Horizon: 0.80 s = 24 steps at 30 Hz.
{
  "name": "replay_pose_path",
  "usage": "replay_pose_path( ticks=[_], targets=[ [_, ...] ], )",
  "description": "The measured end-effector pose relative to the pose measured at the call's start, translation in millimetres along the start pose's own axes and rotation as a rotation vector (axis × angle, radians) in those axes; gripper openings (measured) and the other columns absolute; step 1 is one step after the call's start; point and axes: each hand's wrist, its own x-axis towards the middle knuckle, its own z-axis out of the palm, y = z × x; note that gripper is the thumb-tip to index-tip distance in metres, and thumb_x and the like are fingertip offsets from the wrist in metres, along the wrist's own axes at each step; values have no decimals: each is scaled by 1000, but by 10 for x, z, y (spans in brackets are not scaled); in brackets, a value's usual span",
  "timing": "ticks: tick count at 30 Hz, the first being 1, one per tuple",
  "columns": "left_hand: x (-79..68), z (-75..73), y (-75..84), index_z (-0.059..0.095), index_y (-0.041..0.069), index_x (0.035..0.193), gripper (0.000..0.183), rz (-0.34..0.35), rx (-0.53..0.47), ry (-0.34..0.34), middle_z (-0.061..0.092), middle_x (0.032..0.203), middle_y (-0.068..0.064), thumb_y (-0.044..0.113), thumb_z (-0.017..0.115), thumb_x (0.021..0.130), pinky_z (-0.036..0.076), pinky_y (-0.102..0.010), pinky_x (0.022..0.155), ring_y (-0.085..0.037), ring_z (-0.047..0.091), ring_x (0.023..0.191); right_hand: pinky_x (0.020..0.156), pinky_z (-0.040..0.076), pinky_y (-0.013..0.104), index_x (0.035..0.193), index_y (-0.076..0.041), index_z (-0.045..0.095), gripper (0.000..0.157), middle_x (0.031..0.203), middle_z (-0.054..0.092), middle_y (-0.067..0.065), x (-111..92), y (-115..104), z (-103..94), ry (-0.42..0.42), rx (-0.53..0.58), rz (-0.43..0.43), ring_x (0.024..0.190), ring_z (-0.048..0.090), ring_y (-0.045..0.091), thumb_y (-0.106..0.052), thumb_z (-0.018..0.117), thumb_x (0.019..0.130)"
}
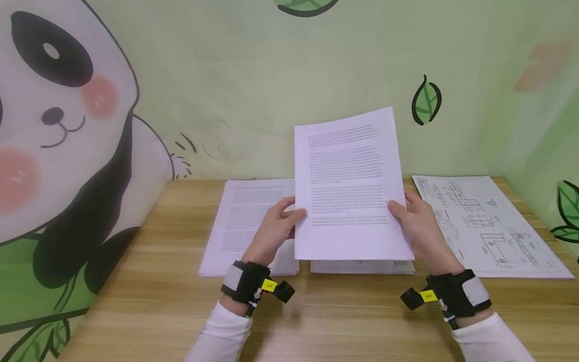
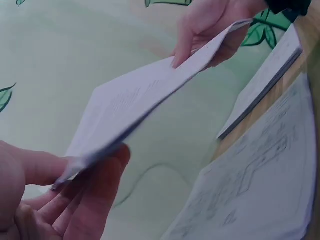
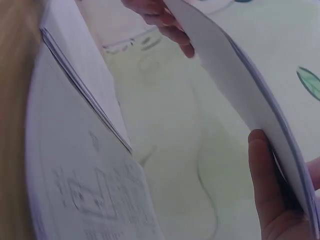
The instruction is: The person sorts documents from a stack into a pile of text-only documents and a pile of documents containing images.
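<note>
A thin stack of printed sheets (image 1: 346, 181) is held up above the table, its text side toward the head camera. My left hand (image 1: 277, 229) pinches its left edge, thumb on the front and fingers behind. At the opposite edge my right hand (image 1: 420, 226) grips it the same way. In the left wrist view the sheets (image 2: 145, 102) appear nearly edge-on, bowed a little between both hands. Below them on the table lies a middle stack with line drawings (image 2: 255, 175), mostly hidden in the head view by the raised sheets.
A stack of text pages (image 1: 249, 221) lies on the wooden table (image 1: 149, 301) at the left. To the right is a stack of technical drawings (image 1: 493, 226). Behind the table hangs a green backdrop (image 1: 217, 75) with a panda and leaves.
</note>
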Motion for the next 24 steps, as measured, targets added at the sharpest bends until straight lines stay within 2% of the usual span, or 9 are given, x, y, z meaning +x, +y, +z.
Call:
replay_pose_path(
  ticks=[5,12,19,24],
  targets=[
    [-70,-350,-4,50,21,130,39,1,75,50,68,110,-9,29,56,92,53,-34,77,-23,65,94,71,53,24,146,-16,30,51,126,58,16,-14,-71,308,-81,-9,24,93,64,15,-31,42,98],
    [-166,-803,-5,48,18,134,46,-34,180,153,63,118,-10,35,54,92,48,-37,84,-25,60,102,72,54,29,143,-17,34,48,124,60,16,28,-163,672,-240,41,-5,99,64,23,-18,46,97],
    [-261,-1213,-46,33,18,145,60,-116,231,186,53,134,-14,38,53,92,41,-49,100,-30,53,116,72,53,28,138,-18,42,47,118,65,14,141,-177,1141,-226,21,3,97,65,22,-16,53,93],
    [-256,-1411,-159,39,13,141,53,-125,270,193,53,132,-14,31,52,93,41,-50,101,-30,52,117,74,53,32,139,-14,40,52,117,65,17,207,-122,1434,-184,0,13,96,65,24,-14,57,90]
  ],
)
